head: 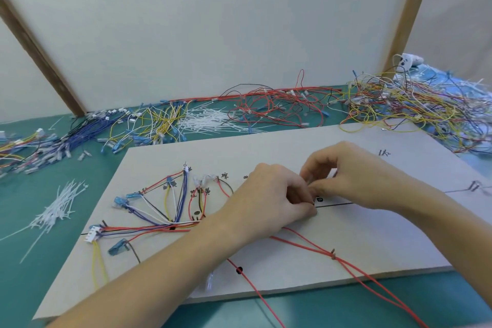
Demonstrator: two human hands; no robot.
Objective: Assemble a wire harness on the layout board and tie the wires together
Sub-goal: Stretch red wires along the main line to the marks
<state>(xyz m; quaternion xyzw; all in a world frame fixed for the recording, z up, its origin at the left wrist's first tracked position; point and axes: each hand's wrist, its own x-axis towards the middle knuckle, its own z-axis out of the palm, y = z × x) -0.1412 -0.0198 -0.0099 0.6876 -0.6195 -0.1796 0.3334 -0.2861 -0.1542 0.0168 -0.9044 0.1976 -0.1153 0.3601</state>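
A pale layout board (372,242) with black lines and hand-written marks lies on the green table. A fan of red, blue, yellow, white and black wires (165,210) with blue terminals and a white connector (91,234) is spread on its left half. My left hand (269,200) and my right hand (343,170) meet at the board's middle, fingers curled and pinching something small between them; what it is stays hidden. Long red wires (314,245) run from under my left hand toward the front right, past a peg (333,253).
White cable ties lie in a pile (57,208) left of the board and another (210,120) behind it. Loose wire heaps line the back: blue and yellow (127,128), red (277,104), a big tangle (415,104) at the right. A white partition stands behind.
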